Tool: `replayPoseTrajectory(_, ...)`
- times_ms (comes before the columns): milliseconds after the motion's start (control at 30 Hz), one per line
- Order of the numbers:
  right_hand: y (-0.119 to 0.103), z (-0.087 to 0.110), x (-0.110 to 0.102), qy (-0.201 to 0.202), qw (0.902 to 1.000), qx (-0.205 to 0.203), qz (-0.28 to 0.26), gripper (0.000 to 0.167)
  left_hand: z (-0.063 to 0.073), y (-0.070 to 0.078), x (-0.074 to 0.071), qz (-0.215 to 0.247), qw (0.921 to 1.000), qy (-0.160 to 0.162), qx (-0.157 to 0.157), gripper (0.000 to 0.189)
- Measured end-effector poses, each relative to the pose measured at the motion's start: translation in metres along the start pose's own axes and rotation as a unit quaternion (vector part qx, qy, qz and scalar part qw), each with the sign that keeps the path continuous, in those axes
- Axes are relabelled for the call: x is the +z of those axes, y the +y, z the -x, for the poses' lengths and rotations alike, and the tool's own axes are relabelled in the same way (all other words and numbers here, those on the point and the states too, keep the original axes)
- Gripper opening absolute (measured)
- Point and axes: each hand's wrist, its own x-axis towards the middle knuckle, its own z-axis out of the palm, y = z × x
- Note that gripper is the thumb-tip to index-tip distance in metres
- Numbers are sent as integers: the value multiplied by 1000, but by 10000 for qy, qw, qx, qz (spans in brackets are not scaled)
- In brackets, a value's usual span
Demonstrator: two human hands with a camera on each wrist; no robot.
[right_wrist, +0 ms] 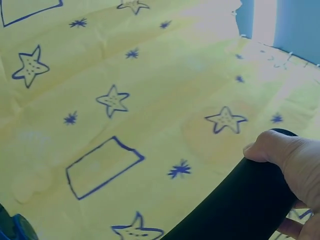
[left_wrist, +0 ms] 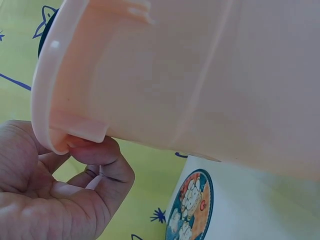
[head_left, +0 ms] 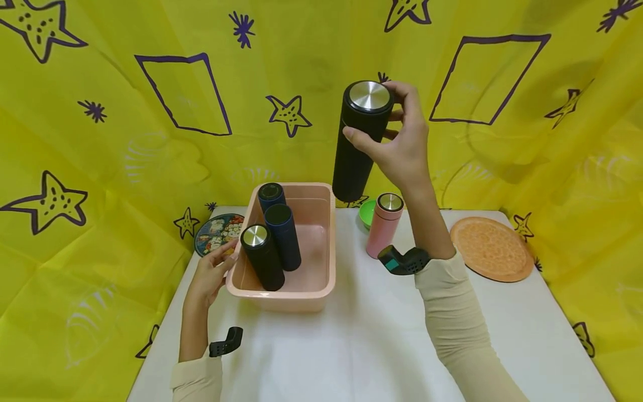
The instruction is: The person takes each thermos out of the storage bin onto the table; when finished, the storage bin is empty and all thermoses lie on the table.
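My right hand grips a black thermos bottle with a silver lid, raised high to the right of the pink tub. In the right wrist view the thumb lies along the dark bottle. My left hand pinches the tub's left rim; in the left wrist view its fingers curl under the lip of the tub. Inside the tub stand a black bottle with a silver lid and two dark blue bottles, one nearer and one at the back.
A pink thermos bottle stands on the white table, with a green bowl behind it. At the right lies a round tan mat. A round patterned mat lies left of the tub. Yellow patterned cloth hangs around the table.
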Motion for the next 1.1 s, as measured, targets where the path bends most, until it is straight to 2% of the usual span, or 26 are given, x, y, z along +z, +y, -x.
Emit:
replayPoseTrajectory(333, -14, -3, -31, 569, 9982, -153, 53, 67, 0, 0, 0, 77, 10000, 3, -5, 51)
replayPoseTrajectory(800, -2, -2, -71, 1289, 9915, -127, 155, 64, 1, 0, 0, -33, 10000, -31, -75, 51)
replayPoseTrajectory(1100, 10, 7, -91, 1663, 9855, 109, 314, 62, 1, 1, 0, -12, 10000, -43, 6, 51)
